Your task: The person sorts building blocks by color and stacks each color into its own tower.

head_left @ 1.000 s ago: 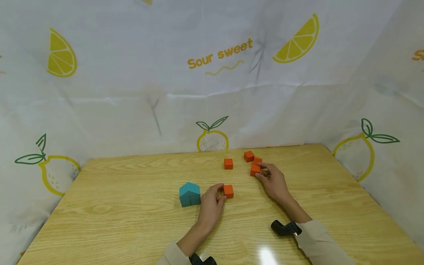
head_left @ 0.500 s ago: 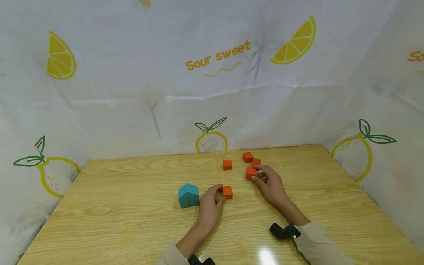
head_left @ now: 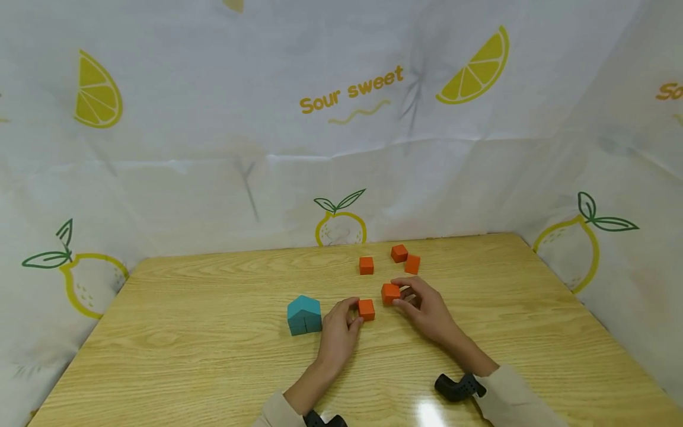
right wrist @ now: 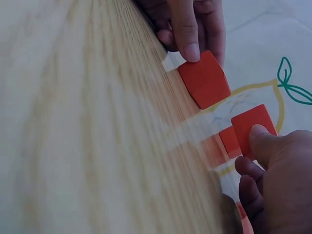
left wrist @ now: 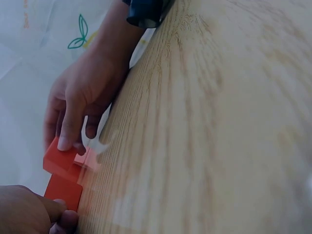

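Note:
My left hand (head_left: 339,332) pinches an orange cube (head_left: 366,310) that stands on the table, thumb on the near side and fingers on the far side. My right hand (head_left: 427,308) grips a second orange cube (head_left: 391,293) by finger and thumb, to the right of and a little beyond the first. In the right wrist view a small gap separates the right hand's cube (right wrist: 253,127) from the left hand's cube (right wrist: 204,80), and the right one looks lifted off the wood. Left of my left hand stands a teal house-shaped group of blocks (head_left: 304,315).
Farther back on the wooden table (head_left: 213,356) lie a lone orange cube (head_left: 366,265), another orange cube (head_left: 399,253) and a turned orange block (head_left: 412,264) close beside it. A white lemon-print cloth (head_left: 213,201) encloses the back and sides.
My right hand has carried its orange cube left and nearer, away from the back blocks, toward the left hand's cube. The turned block behind is now uncovered. My left hand stays put.

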Motion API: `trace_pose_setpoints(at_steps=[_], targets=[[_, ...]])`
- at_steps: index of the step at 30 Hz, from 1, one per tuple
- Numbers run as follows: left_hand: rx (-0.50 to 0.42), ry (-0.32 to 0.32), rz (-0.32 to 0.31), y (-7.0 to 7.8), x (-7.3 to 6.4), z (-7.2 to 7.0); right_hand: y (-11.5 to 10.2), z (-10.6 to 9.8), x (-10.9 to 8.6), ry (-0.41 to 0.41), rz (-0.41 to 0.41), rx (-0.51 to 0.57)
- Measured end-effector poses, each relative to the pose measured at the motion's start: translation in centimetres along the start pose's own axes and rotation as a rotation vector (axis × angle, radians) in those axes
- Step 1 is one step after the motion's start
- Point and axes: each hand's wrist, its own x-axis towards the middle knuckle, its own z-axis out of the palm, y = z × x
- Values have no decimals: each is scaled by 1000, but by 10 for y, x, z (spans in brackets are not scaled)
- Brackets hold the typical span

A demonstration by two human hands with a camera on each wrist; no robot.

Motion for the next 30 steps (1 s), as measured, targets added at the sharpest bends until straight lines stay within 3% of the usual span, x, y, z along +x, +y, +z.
trace_pose_setpoints(at_steps=[11,20,30], targets=[[20,-10,-9,-3,1,1,-1,3,-1,-64,-70,-1],[13,-5,-11,-1,1,0,-4,4,-1,-114,-32,4],[4,-6,-18,-1,2,1,-5,6,-1,-131,-58,-8]])
